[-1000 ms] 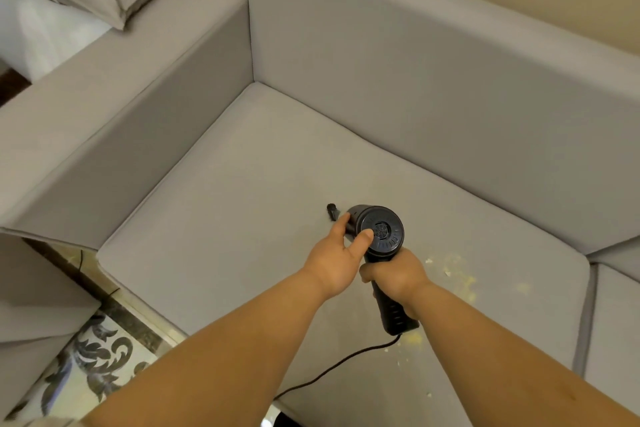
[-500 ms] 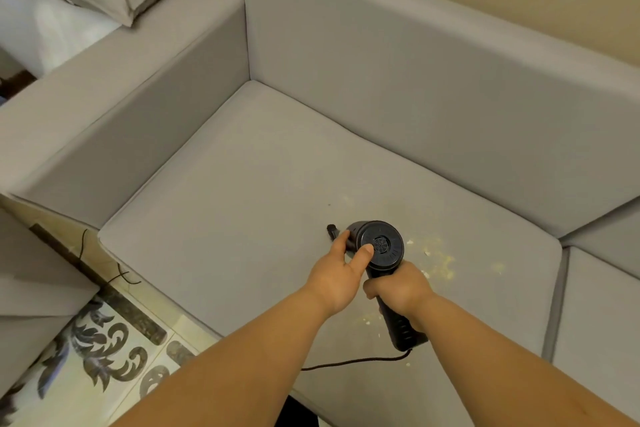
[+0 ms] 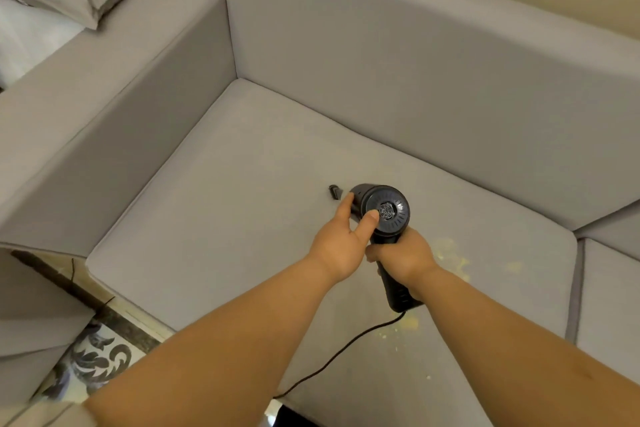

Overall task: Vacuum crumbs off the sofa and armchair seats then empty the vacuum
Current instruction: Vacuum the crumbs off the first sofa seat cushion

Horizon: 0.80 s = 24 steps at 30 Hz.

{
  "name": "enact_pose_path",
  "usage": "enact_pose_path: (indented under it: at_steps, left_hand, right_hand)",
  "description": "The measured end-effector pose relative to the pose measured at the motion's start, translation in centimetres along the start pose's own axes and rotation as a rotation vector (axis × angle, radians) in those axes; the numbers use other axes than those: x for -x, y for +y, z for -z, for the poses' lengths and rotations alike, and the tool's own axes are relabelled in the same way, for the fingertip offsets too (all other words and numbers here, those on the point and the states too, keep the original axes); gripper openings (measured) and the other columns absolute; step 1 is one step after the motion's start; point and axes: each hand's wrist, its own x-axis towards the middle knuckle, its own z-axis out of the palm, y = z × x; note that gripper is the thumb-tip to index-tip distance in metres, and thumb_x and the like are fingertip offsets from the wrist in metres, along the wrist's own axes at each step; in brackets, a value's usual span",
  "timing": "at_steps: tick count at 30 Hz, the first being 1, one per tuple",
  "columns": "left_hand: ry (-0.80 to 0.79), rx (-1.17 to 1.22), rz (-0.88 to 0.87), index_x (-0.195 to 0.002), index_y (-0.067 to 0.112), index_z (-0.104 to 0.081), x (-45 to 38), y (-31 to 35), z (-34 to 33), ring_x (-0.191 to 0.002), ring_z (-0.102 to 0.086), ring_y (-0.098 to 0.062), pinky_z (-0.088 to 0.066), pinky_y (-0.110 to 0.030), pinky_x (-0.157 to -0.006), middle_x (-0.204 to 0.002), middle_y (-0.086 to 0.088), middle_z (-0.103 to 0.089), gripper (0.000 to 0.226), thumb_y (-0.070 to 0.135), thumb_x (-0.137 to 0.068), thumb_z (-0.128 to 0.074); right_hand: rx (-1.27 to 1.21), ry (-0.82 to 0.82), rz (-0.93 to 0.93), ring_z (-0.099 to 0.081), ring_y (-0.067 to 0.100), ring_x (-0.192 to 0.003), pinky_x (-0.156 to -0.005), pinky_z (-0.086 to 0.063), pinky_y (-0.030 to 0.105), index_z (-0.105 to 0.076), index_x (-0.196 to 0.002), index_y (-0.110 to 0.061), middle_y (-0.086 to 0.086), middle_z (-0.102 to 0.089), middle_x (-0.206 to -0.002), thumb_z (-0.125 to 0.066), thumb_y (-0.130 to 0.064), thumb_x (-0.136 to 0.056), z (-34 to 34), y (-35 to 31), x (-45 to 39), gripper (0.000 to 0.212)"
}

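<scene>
Black vacuum [image 3: 384, 215] held over grey sofa seat [image 3: 214, 218], handle gripped by right hand [image 3: 403, 255], left hand [image 3: 341, 241] fingers curled round its body, yellow crumbs [image 3: 450, 253] at 3 o'clock of the hands.

A black handheld vacuum [image 3: 384, 215] is hovering over the grey sofa seat [image 3: 221, 218], its narrow nozzle [image 3: 334, 190] pointing toward ten o'clock and its cord trailing toward seven o'clock. Yellowish crumbs [image 3: 453, 258] are lying at its four o'clock.
</scene>
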Motion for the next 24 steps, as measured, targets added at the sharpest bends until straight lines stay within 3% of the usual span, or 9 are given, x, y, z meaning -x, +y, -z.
enact_pose_path:
  at_steps: [9,16,24]
  left_hand:
    - [-0.029,-0.054,0.044,-0.15,0.032,-0.02,0.4,-1.9,0.3,-0.129,-0.045,-0.018,-0.033,-0.023,-0.097,-0.145,0.002,-0.044,0.067,0.056,-0.091,-0.044]
    - [-0.034,-0.043,0.075,-0.15,0.03,-0.02,5.2,-3.2,-3.5,-0.131,-0.043,-0.02,-0.031,-0.022,-0.094,-0.145,0.0,-0.044,0.068,0.056,-0.091,-0.045]
    - [-0.007,0.0,0.098,-0.149,0.031,-0.023,10.2,-4.2,-8.1,-0.126,-0.046,-0.017,-0.031,-0.022,-0.093,-0.142,0.002,-0.048,0.068,0.058,-0.091,-0.045]
  right_hand:
    - [0.017,-0.046,-0.072,-0.062,0.033,-0.076,-0.08,-0.056,0.048,-0.065,-0.099,-0.009,0.013,-0.066,-0.084,-0.072,-0.005,-0.066,-1.3,1.4,0.3,0.034]
    - [0.067,-0.069,-0.078,-0.062,0.033,-0.076,-0.078,-0.056,0.044,-0.065,-0.099,-0.009,0.013,-0.066,-0.083,-0.072,-0.005,-0.068,0.5,5.5,4.4,0.033]
    - [0.135,-0.083,-0.08,-0.062,0.032,-0.072,-0.076,-0.057,0.043,-0.062,-0.085,-0.015,0.012,-0.065,-0.078,-0.072,-0.006,-0.066,3.3,9.5,8.5,0.023]
